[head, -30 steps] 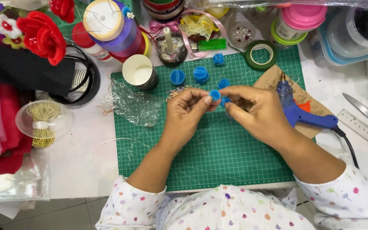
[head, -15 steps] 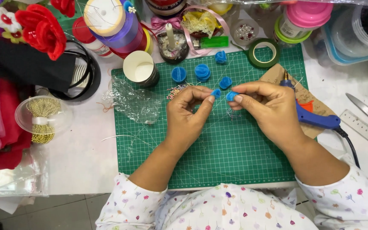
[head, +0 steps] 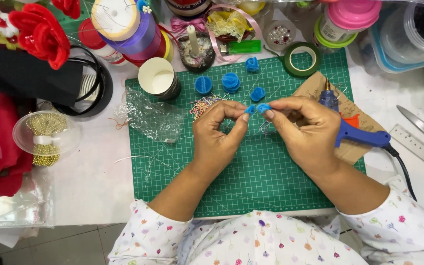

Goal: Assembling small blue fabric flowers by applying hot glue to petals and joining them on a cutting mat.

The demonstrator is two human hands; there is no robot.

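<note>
I see my left hand [head: 217, 132] and right hand [head: 303, 130] have closed the gap: each hand's fingers pinch a small blue rosette [head: 250, 109], [head: 263, 107], now nearly touching above the green mat [head: 271, 181], seemingly ready for joining.

Matt green gridded cutting mat [head: 271, 181]. Small blue ribbed cloth rosettes [head: 231, 81]. Glossy blue plastic glue gun [head: 357, 135] on rough brown cardboard [head: 347, 152]. Crinkled clear plastic wrap [head: 153, 118]. Shiny metal blade [head: 420, 127].

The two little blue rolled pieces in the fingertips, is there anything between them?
Nothing visible. The left hand pinches one small blue piece and the right hand the other blue piece; they sit side by side, nearly touching, above the green cutting mat.
</note>
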